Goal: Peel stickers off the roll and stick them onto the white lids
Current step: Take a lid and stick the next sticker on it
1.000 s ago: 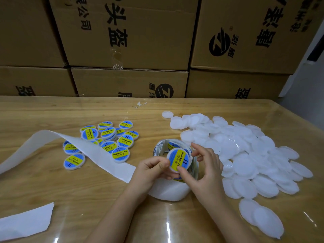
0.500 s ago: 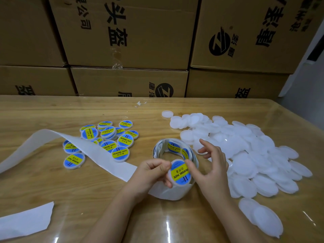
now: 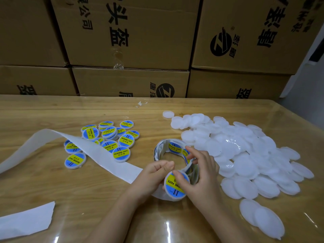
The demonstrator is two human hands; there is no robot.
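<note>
Pinched at rim by L hand (image 3: 156,172): stickered lid (image 3: 173,190), just in front of sticker roll (image 3: 158,151), above tabletop (image 3: 70,190). Pressed on sticker face by R hand (image 3: 201,176) thumb; other fingers spread, lifted.

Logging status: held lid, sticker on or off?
On. The round white plastic lid carries a blue-and-yellow sticker across its face, under the thumb of the right hand; the left hand grips it.

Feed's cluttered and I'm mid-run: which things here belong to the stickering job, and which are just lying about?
Job: sticker roll; the lid held by the left hand, right hand thumb pressing its sticker; plain white lids; finished lids.
Lying about: spent backing strip; torn paper scrap; cardboard boxes.
</note>
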